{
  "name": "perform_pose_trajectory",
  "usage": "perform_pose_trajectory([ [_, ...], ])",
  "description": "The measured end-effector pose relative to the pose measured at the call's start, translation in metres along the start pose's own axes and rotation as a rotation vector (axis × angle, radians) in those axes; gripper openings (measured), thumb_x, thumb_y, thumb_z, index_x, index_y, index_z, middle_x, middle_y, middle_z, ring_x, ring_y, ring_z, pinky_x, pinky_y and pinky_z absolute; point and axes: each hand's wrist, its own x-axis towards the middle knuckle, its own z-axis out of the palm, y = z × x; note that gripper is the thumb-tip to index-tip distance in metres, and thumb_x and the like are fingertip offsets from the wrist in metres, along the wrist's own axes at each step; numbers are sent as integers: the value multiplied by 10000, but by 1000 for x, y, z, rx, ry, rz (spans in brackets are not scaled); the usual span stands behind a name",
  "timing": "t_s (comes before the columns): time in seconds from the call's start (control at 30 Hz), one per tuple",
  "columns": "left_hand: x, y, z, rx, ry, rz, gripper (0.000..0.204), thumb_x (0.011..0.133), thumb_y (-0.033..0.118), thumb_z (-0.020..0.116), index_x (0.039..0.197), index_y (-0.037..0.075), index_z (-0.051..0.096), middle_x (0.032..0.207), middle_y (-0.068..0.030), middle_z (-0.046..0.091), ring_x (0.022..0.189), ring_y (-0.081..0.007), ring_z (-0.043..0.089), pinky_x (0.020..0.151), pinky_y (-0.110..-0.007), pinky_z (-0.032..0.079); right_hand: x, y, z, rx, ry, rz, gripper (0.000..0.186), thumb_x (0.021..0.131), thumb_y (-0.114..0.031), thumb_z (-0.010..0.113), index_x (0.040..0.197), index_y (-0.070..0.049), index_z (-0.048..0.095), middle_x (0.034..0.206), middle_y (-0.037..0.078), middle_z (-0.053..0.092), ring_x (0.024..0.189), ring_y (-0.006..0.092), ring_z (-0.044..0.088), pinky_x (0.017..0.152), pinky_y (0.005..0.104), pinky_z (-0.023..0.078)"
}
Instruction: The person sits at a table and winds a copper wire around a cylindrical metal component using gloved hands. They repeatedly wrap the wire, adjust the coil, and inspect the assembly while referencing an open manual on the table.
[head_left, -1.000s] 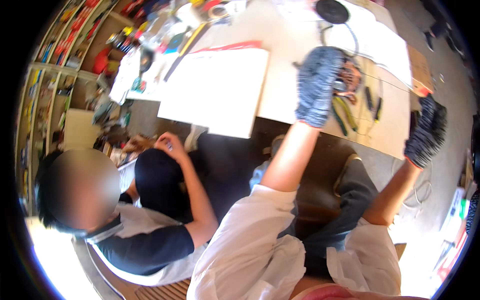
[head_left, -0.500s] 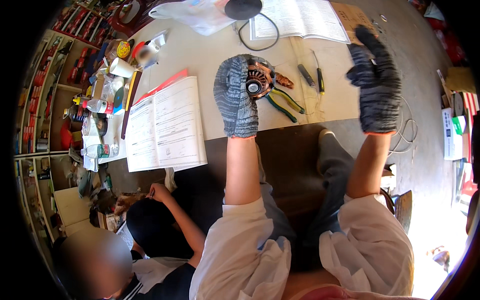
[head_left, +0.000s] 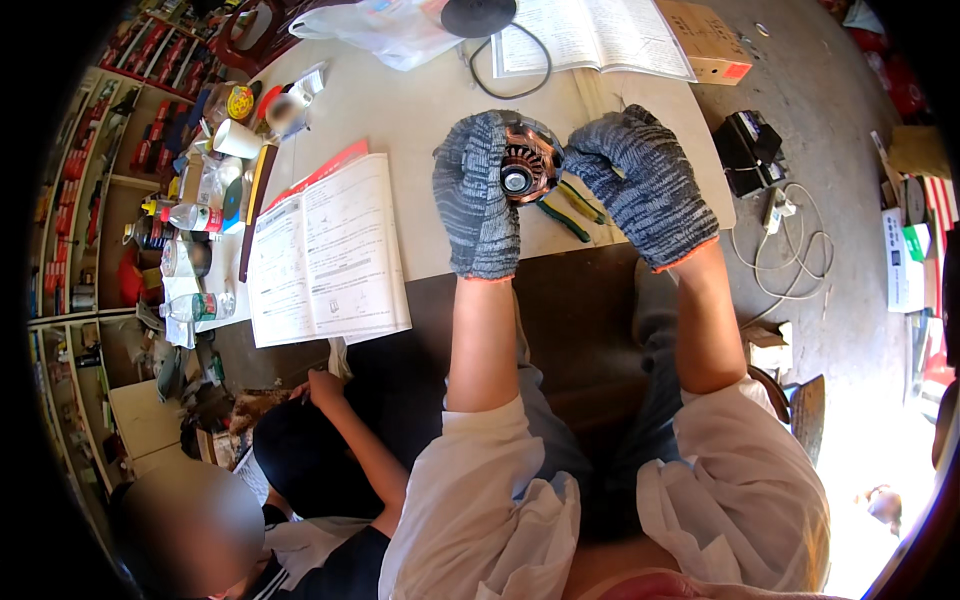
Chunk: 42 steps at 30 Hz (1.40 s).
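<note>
Over a table point(head_left: 420, 110) with two booklets point(head_left: 330, 260), the left hand point(head_left: 475, 190) clasped one motor part point(head_left: 530, 165) — round, copper-wound, silver-centred — near one pair of pliers point(head_left: 565, 221). The right hand point(head_left: 645, 185) curled beside it, grip unclear.

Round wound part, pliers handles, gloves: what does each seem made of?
Round wound part: probably copper wire, shiny reddish-brown, around a silvery metal centre. Pliers handles: perhaps smooth plastic, judging by their green and yellow colouring. Gloves: apparently matte knitted yarn, from the flecked grey ribbing.
</note>
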Motion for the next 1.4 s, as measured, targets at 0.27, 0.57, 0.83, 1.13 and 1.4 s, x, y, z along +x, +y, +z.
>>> perform_pose_trajectory([
  [0.27, -3, 11, 12, -532, 153, -656, 361, 905, 393, 489, 824, 51, 573, 725, -93, 612, 611, -204, 609, 527, -305, 518, 3, 11, 7, 92, 54, -80, 121, 757, -93, 643, 864, -40, 626, 810, 108, 616, 812, 290, 572, 826, 373, 426],
  [0.57, -1, -14, 1, -169, -243, -468, 294, 882, 328, 538, 845, 37, 565, 768, -136, 629, 569, -199, 611, 464, -267, 500, -1, 9, -5, 576, 291, 292, 107, 808, -23, 593, 900, -9, 646, 854, 54, 632, 797, 125, 585, 765, 256, 471],
  [0.83, -17, 4, 13, 114, -419, -214, 287, 857, 247, 578, 990, -7, 571, 891, -108, 634, 753, -196, 631, 667, -298, 532, -6, 55, 10, 38, 389, 330, 130, 771, -142, 656, 850, -39, 658, 830, 124, 637, 789, 266, 604, 725, 325, 474],
  [1.13, 6, 9, 7, -514, 106, -462, 301, 876, 367, 548, 834, 68, 553, 716, -106, 608, 541, -212, 587, 428, -281, 478, -9, 44, -27, 282, 344, 376, 169, 795, -162, 645, 910, -43, 675, 872, 127, 662, 789, 249, 638, 734, 317, 487],
  [1.4, 10, -3, 2, -447, 239, -442, 288, 869, 371, 564, 847, 84, 567, 731, -66, 608, 625, -191, 608, 529, -282, 509, -8, 31, -24, -62, 194, 394, 332, 804, -191, 637, 1112, -75, 589, 1073, 140, 601, 972, 284, 585, 857, 340, 454],
])
